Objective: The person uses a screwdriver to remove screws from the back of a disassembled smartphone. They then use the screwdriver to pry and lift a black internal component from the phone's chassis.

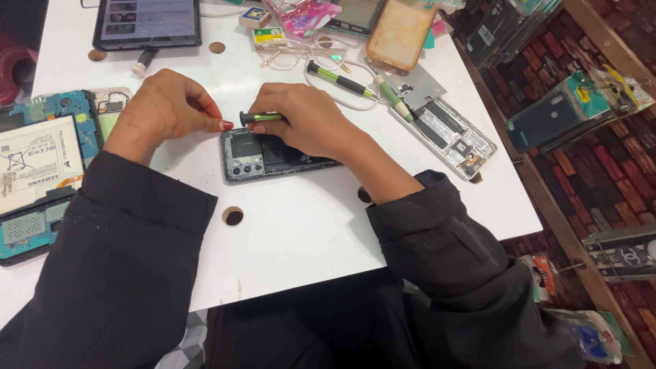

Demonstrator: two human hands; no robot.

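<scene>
A dark phone [254, 156] with its back off lies flat in the middle of the white table [307, 225], camera block toward me. My right hand [311, 119] rests over its far half, shut on a green-and-black screwdriver [258, 117] held nearly level above the phone. My left hand [167, 109] is curled beside the phone's left end, its fingertips pressing down at the phone's top-left corner. Both arms wear black sleeves.
An opened tablet with a white battery [37, 164] lies at the left edge. A second screwdriver [342, 82], another opened phone [451, 133], glasses [301, 51], an orange phone case [400, 31] and a dark tablet [147, 24] sit farther back. Packaged cases [560, 113] hang at right.
</scene>
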